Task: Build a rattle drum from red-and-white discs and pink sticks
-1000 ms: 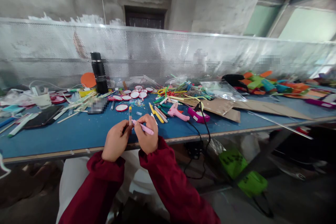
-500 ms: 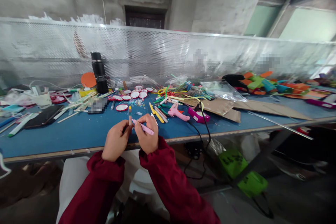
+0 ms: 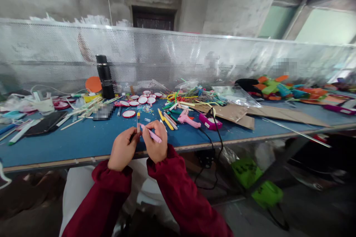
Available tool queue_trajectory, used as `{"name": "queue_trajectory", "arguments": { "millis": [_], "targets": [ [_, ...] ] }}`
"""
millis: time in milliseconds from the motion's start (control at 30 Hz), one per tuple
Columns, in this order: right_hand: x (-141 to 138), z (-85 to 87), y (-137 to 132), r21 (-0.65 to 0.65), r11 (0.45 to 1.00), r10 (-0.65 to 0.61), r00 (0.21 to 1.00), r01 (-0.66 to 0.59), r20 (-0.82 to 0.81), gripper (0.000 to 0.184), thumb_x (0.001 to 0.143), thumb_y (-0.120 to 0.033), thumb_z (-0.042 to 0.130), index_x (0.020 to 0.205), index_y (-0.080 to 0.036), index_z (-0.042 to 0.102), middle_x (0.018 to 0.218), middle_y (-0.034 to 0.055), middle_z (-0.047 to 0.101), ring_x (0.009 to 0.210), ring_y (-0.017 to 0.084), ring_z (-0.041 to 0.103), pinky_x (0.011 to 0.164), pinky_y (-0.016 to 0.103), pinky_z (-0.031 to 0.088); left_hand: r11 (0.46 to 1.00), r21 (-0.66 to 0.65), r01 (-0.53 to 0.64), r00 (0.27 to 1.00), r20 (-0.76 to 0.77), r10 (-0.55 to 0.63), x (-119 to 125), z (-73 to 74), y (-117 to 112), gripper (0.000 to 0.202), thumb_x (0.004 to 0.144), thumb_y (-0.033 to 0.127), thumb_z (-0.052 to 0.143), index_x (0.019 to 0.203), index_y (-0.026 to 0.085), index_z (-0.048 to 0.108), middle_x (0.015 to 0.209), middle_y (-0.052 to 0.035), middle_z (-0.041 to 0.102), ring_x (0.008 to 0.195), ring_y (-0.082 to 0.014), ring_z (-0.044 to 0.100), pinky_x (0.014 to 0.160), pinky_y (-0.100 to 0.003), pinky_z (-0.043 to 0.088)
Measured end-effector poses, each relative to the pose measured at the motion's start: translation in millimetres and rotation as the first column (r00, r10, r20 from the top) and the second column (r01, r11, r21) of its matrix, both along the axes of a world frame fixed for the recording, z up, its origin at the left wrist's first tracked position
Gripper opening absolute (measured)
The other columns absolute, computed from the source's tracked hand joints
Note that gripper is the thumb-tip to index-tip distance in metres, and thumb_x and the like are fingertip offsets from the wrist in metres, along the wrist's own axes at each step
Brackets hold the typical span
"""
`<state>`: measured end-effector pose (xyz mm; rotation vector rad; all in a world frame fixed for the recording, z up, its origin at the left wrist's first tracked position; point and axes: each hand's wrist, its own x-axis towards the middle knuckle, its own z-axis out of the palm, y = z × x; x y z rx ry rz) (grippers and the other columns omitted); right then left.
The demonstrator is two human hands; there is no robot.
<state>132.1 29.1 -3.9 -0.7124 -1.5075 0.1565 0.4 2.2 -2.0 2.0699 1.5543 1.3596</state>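
My left hand (image 3: 124,149) pinches a small flat stick (image 3: 138,121) upright, its top end coloured yellow-orange. A pink marker pen (image 3: 153,135) is gripped in my right hand (image 3: 157,144), its tip close beside the stick; whether it touches cannot be made out. Both hands are just above the front edge of the blue table (image 3: 83,144). Just beyond them lie a round red-rimmed white disc (image 3: 129,113) and a small clear piece (image 3: 147,120). Yellow marker pens (image 3: 168,123) rest to the right of my right hand.
A pink glue gun (image 3: 189,119) with a black cord lies right of the pens, beside a magenta box (image 3: 210,122). Behind are a black bottle (image 3: 105,77), pipe cleaners (image 3: 200,94) and cardboard (image 3: 228,113). A dark phone (image 3: 46,123) lies at left. A perforated metal screen (image 3: 167,55) stands behind.
The pink marker has shifted very slightly against the stick, its rear end a little to the left. Both hands keep their grip and are almost in the same place.
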Motion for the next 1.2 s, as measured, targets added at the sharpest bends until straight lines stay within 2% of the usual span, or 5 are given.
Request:
{"name": "queue_trajectory", "arguments": {
  "millis": [267,833,1000,1200],
  "targets": [
    [1.2,-0.2,-2.4,-0.001,1.000,0.022,0.998,-0.022,-0.066,0.015,0.085,-0.022,0.057,0.071,-0.022,0.051,0.071,0.0000,0.059,0.074,0.017,0.054,0.074,0.033,0.043,1.000,-0.002,0.001,0.999,0.040,-0.001,-1.5,-2.4,1.0,0.025,0.094,0.037,0.045,0.083,0.019,0.059,0.075,-0.0002,0.061,0.071,-0.0162,0.052,0.067,-0.027,0.037],
    [0.7,-0.5,-1.3,-0.004,1.000,0.028,0.999,-0.028,-0.028,0.017,0.088,-0.024,0.057,0.073,-0.022,0.052,0.071,-0.0006,0.059,0.073,0.016,0.054,0.074,0.032,0.043,1.000,-0.006,-0.011,1.000,0.028,0.011,-1.3,-1.9,1.3,0.026,0.094,0.037,0.045,0.082,0.019,0.060,0.074,0.0000,0.060,0.070,-0.0159,0.051,0.066,-0.028,0.036],
    [0.0,-1.0,0.0,-0.008,1.000,0.017,1.000,-0.017,-0.022,0.016,0.090,-0.026,0.057,0.075,-0.022,0.053,0.073,0.0001,0.059,0.075,0.016,0.055,0.074,0.032,0.043,1.000,-0.010,0.017,1.000,0.005,-0.017,-1.1,-0.7,0.3,0.023,0.093,0.034,0.045,0.083,0.019,0.060,0.074,0.0002,0.060,0.071,-0.0161,0.051,0.067,-0.027,0.036],
    [0.8,-0.6,-1.5,-0.003,1.000,0.004,0.999,-0.004,-0.052,0.014,0.088,-0.023,0.057,0.075,-0.022,0.052,0.073,0.0006,0.059,0.074,0.017,0.055,0.075,0.033,0.043,1.000,-0.014,0.011,1.000,0.025,-0.010,-0.4,-0.3,0.4,0.024,0.093,0.035,0.045,0.080,0.020,0.058,0.073,0.0003,0.059,0.070,-0.0160,0.051,0.066,-0.027,0.036]
  ]
}}
